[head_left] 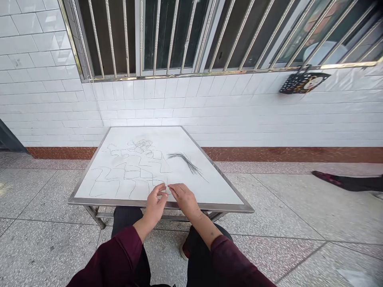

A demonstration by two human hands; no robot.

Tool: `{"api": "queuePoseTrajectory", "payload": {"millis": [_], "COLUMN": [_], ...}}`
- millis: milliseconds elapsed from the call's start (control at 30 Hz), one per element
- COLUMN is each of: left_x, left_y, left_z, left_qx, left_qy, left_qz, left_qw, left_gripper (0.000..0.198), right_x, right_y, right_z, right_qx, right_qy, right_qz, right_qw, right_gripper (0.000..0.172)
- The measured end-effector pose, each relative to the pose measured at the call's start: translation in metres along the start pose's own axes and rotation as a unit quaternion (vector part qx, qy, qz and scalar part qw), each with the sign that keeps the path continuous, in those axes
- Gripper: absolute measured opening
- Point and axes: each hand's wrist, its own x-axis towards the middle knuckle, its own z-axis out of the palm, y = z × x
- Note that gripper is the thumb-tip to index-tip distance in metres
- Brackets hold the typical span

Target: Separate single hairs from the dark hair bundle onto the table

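Over the front edge of a white-topped table (179, 195), my left hand (157, 199) and my right hand (183, 197) are close together with a small gap between them. Both hands have pinched fingers at a thin wire (167, 183), which is very fine and hard to follow between them. Bent thin wires (131, 171) lie spread over the left and middle of the tabletop. A tangled clump of wire (143, 144) rests toward the back. On the right side lies a bundle of dark, thin wires (187, 161).
A white tiled wall (149, 103) with a barred window (170, 40) stands behind the table. A patterned bag (303, 82) hangs from the bars. At the far right, another person's leg and shoe (332, 179) extend over the floor.
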Motion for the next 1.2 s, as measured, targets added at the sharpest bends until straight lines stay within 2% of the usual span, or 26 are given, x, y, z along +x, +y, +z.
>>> {"api": "queuePoseTrajectory", "payload": {"millis": [100, 233, 333, 433, 600, 667, 733, 800, 900, 967, 1000, 1100, 1200], "left_x": [-0.024, -0.052, -0.056, -0.053, -0.052, -0.051, -0.05, -0.048, -0.046, -0.046, -0.045, -0.045, -0.044], "left_y": [-0.023, -0.063, -0.09, -0.108, -0.118, -0.119, -0.12, -0.121, -0.123, -0.123, -0.124, -0.126, -0.13], "left_z": [0.006, 0.001, -0.009, -0.018, -0.021, -0.02, -0.018, -0.018, -0.017, -0.017, -0.017, -0.016, -0.015], "left_qx": [0.064, 0.152, 0.216, 0.245, 0.263, 0.268, 0.273, 0.276, 0.282, 0.284, 0.284, 0.282, 0.292], "left_qy": [-0.048, -0.123, -0.133, -0.131, -0.157, -0.163, -0.166, -0.168, -0.17, -0.172, -0.174, -0.177, -0.183], "left_qz": [0.058, 0.086, 0.07, 0.066, 0.057, 0.046, 0.034, 0.024, 0.013, 0.007, 0.004, -0.007, -0.017], "left_qw": [0.995, 0.977, 0.965, 0.958, 0.95, 0.948, 0.947, 0.946, 0.944, 0.943, 0.943, 0.943, 0.938], "left_gripper": [0.034, 0.026, 0.026, 0.027, 0.025, 0.026, 0.026, 0.026, 0.026, 0.026, 0.027, 0.028, 0.029], "right_x": [-0.002, -0.007, -0.006, -0.003, -0.004, -0.008, -0.011, -0.014, -0.016, -0.016, -0.015, -0.009, 0.009], "right_y": [0.027, 0.038, 0.037, 0.036, 0.036, 0.037, 0.04, 0.044, 0.05, 0.053, 0.055, 0.068, 0.097], "right_z": [0.01, 0.019, 0.022, 0.025, 0.023, 0.02, 0.017, 0.014, 0.011, 0.01, 0.009, 0.006, -0.003], "right_qx": [-0.021, -0.02, -0.023, -0.025, 0.005, 0.035, 0.066, 0.109, 0.199, 0.244, 0.255, 0.22, 0.152], "right_qy": [-0.008, -0.023, -0.028, -0.028, -0.012, 0.029, 0.072, 0.102, 0.137, 0.147, 0.143, 0.097, 0.071], "right_qz": [-0.023, -0.021, -0.014, -0.007, 0.012, 0.06, 0.138, 0.237, 0.372, 0.417, 0.427, 0.427, 0.412], "right_qw": [0.999, 0.999, 0.999, 0.999, 1.0, 0.997, 0.986, 0.96, 0.896, 0.863, 0.856, 0.872, 0.896], "right_gripper": [0.026, 0.026, 0.026, 0.025, 0.026, 0.027, 0.027, 0.029, 0.032, 0.034, 0.035, 0.037, 0.035]}}
